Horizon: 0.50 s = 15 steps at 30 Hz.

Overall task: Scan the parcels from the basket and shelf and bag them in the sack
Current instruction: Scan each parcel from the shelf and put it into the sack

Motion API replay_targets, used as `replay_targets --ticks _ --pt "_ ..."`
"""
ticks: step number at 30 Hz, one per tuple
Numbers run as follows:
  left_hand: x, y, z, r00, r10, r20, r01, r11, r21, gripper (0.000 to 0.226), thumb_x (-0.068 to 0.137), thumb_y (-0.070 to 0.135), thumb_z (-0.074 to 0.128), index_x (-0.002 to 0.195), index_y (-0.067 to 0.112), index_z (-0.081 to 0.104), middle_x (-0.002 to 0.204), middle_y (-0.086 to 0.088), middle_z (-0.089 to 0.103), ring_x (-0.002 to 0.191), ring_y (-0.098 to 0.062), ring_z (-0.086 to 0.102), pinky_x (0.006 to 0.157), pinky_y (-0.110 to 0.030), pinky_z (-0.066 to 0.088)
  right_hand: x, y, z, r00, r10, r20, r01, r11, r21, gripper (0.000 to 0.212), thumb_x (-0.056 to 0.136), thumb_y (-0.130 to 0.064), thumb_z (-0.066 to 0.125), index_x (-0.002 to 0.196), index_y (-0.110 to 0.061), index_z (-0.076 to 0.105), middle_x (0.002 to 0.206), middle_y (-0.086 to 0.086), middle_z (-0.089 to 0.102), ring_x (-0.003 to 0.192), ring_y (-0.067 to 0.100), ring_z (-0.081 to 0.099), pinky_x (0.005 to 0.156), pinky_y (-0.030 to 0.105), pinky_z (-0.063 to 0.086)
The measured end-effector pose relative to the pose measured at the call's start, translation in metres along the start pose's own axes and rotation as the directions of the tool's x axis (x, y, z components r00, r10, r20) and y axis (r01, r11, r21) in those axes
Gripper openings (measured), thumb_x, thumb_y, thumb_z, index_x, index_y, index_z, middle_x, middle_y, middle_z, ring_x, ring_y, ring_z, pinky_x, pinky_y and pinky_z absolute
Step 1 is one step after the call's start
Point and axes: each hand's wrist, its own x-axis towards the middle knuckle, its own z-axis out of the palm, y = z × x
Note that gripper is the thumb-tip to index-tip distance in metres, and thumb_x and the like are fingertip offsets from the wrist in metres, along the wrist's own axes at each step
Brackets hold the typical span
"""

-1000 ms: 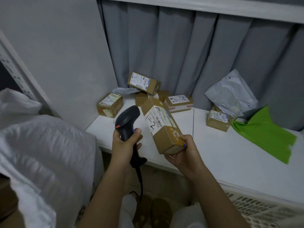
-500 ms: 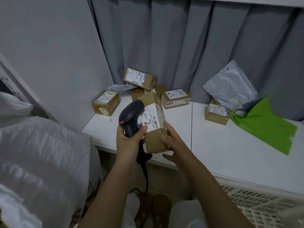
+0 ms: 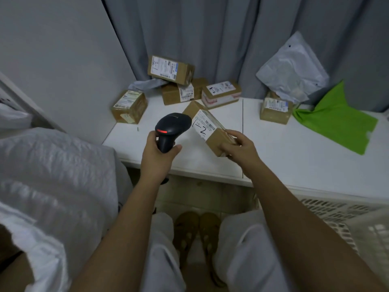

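head view, left hand (image 3: 156, 154) grasping scanner (image 3: 171, 128), right hand (image 3: 240, 147) grasping parcel (image 3: 210, 128), basket (image 3: 336, 218) cut off

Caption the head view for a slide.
Left hand grips black handheld barcode scanner; right hand holds labelled brown cardboard parcel above white shelf.

Small brown cardboard parcel (image 3: 212, 131) with a white label marked "2", tilted above the white shelf (image 3: 273, 152), pinched at its near end by the right hand (image 3: 240, 147); black handheld barcode scanner (image 3: 171, 128) at its 9 o'clock, red light lit, gripped by the left hand (image 3: 156, 154). Five more brown cardboard boxes (image 3: 129, 106) at 10 to 2 o'clock on the shelf, one stacked tilted on another. Crumpled white woven sack (image 3: 52, 180) at 8 o'clock; white slotted plastic basket (image 3: 336, 220) at 4 o'clock.
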Motion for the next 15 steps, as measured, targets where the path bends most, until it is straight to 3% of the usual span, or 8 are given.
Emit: replay_targets --ticks 3,8,15 --pt "0.0003 -0.0055 -0.0039 0.996 0.023 0.082 -0.031 0.995 0.095 0.046 0.081 0.020 0.076 0.115 0.026 0.045 0.105 0.001 0.060 0.096 -0.023 0.061 0.086 -0.043 0.054 0.0002 0.0001 -0.0039 1.000 -0.017 -0.004 0.017 1.000 -0.020 0.047 0.084 -0.013 0.069 0.128 -0.023 0.061 0.114 -0.003 0.059 0.107 0.018 0.060 0.092 0.037 0.055" --pt "0.0004 -0.0104 -0.0072 0.977 0.054 0.205 -0.103 0.966 0.238 0.043 0.082 0.019 0.074 0.114 0.023 0.045 0.098 0.011 0.055 0.090 -0.012 0.057 0.071 -0.018 0.045 0.0041 0.0046 -0.0076 0.998 -0.055 -0.017 0.053 0.995 -0.090 0.041 0.091 -0.016 0.062 0.131 -0.019 0.060 0.121 0.001 0.058 0.103 0.016 0.056 0.074 0.018 0.049" --pt "0.0008 -0.0122 -0.0025 0.970 0.015 0.241 -0.087 0.953 0.291 0.044 0.081 0.022 0.076 0.113 0.022 0.046 0.100 0.005 0.056 0.083 -0.006 0.056 0.067 -0.016 0.042 0.0067 0.0079 -0.0093 0.996 -0.091 -0.021 0.088 0.989 -0.115 0.034 0.092 -0.013 0.061 0.125 -0.019 0.063 0.121 0.000 0.057 0.103 0.014 0.054 0.062 0.008 0.044"
